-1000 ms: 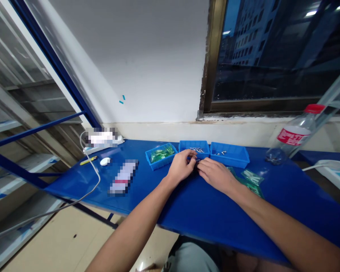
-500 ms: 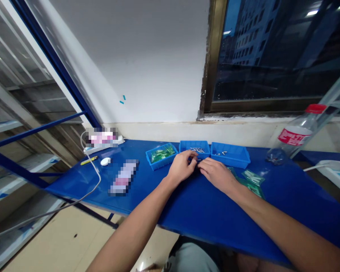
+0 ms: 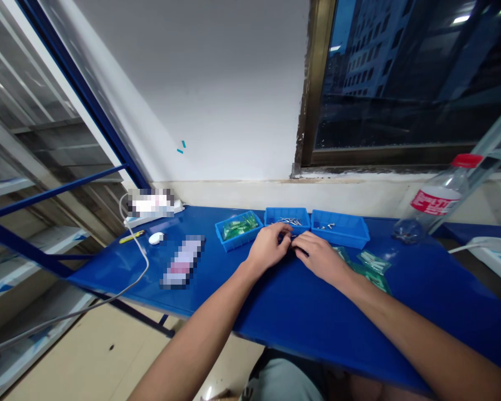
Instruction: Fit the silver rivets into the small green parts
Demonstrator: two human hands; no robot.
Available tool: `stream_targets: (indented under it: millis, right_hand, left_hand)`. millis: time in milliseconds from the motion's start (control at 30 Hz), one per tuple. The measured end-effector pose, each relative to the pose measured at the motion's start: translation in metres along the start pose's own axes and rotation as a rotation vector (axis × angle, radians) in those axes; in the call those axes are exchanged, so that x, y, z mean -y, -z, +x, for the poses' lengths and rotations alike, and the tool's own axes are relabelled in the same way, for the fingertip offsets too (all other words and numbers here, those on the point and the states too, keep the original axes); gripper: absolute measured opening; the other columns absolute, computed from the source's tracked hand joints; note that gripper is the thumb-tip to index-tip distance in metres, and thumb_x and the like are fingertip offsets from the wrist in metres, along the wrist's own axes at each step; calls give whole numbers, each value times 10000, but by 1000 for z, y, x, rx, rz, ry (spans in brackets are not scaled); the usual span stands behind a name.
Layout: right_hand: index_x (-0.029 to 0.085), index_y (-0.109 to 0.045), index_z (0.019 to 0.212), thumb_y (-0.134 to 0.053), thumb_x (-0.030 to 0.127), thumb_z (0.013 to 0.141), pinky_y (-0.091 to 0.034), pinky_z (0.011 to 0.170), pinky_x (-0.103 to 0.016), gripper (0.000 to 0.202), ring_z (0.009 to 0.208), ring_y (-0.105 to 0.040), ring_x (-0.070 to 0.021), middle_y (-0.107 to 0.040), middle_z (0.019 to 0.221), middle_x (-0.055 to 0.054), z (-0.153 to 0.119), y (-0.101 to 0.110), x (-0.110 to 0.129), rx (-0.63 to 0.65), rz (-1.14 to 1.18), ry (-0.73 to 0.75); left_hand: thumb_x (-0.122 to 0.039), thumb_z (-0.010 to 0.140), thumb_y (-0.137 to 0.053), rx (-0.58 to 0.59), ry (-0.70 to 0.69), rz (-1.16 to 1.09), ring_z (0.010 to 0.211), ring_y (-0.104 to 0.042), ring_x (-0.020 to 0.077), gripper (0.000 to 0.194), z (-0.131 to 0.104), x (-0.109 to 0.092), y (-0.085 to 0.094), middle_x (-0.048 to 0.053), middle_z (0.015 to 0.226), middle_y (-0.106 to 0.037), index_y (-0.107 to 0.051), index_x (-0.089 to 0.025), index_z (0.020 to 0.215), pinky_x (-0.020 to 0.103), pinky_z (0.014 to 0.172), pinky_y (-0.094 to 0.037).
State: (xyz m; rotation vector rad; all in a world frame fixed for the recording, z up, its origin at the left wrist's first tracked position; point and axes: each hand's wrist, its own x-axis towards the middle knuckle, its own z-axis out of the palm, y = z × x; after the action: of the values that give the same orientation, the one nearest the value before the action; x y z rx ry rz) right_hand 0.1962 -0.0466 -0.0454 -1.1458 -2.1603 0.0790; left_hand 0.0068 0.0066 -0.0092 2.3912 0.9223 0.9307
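A glossy blue table (image 3: 317, 334) stands against the wall, below a dark window (image 3: 401, 122) with a brown frame. The left hand (image 3: 269, 245) and right hand (image 3: 317, 253) meet above it, just in front of the middle bin. A clear plastic bottle (image 3: 434, 203) with a red cap and red-and-white label stands toward the right end.

3 blue plastic bins line the back: the left bin (image 3: 239, 241) holds green bags, the middle bin (image 3: 271, 215) thin silver metal pins (image 3: 293, 221), and the right bin (image 3: 346, 237) a few small metal pieces (image 3: 330, 226). A pixelated flat lilac object (image 3: 182, 262) lies on the left. Green-tinted plastic packets (image 3: 374, 263) lie beside the right forearm. Farther left are a yellow cutter (image 3: 131, 237) and a white rounded object (image 3: 156, 238).

Smallest is a thin, shiny piece (image 3: 293, 238) between the fingertips of both hands. The fingers of each hand are bent toward it, but whether either set is closed on it, I cannot tell.
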Motion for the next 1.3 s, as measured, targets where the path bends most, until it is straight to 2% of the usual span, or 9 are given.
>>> stream_targets:
  millis: [167,300,400,500,667,933,1067,1167,1300]
  right_hand:
    - [243,-693,1064,-523,118,985,-553,913,-447,225,1000,-654,-275,-728,1029,-83,3,8,6,-139,78,-49]
    - [248,-694,1096,-570,192,983,-587,896,-429,177,964,-702,-258,-730,1072,-76,3,13,9,-277,178,-185]
    - [245,-692,1109,-626,252,965,-625,892,-398,159,966,-735,-235,-725,1122,-66,2,11,9,-330,339,-285]
    - [239,-696,1111,-652,300,952,-646,888,-385,176,969,-750,-229,-721,1132,-68,1,8,9,-359,457,-329]
    - [232,-709,1061,-662,312,937,-656,833,-392,154,884,-745,-223,-734,1058,-72,0,7,9,-367,368,-317]
    - [223,-715,1081,-623,228,893,-621,770,-378,209,798,-692,-208,-714,941,-55,0,11,8,-292,190,-307]
    - [226,-751,965,-601,250,916,-600,694,-337,160,728,-663,-183,-701,920,-51,1,17,10,-302,166,-320]
    - [226,-746,970,-637,247,892,-616,717,-334,135,746,-691,-183,-721,956,-46,1,18,10,-315,256,-359]
    - [241,-736,976,-628,236,906,-631,808,-358,129,847,-722,-200,-736,1018,-44,0,18,9,-276,309,-306]
  left_hand:
    - [-130,927,-546,23,6,-16,995,-750,222,297,0,-2,2,71,1090,-797,-726,-179,1158,312,884,-593]
    - [-89,893,-566,88,-41,-67,1051,-755,221,377,-1,-4,2,66,1158,-799,-726,-187,1220,310,933,-583]
    - [-147,924,-622,130,-55,-130,1016,-768,220,301,-1,-5,1,65,1134,-809,-745,-181,1197,307,918,-585]
    - [-177,952,-643,120,-48,-169,975,-775,209,245,0,-5,0,64,1117,-816,-762,-172,1166,291,890,-585]
    - [-130,943,-646,73,-54,-136,1020,-770,211,253,1,-2,-1,70,1131,-812,-762,-170,1164,292,906,-574]
    - [-167,958,-623,103,-36,-172,932,-765,190,492,-2,-4,-1,45,1111,-814,-586,-193,1448,296,906,-581]
    - [-339,1026,-583,100,0,-164,926,-760,202,346,-3,-11,3,73,1125,-810,-704,-172,1305,280,849,-566]
    - [-462,1050,-542,135,7,-119,850,-741,191,399,-2,-14,7,66,1066,-818,-793,-164,1135,253,770,-529]
    - [-478,1045,-559,166,19,-91,763,-720,171,406,-2,-13,8,31,952,-824,-820,-172,1100,235,702,-487]
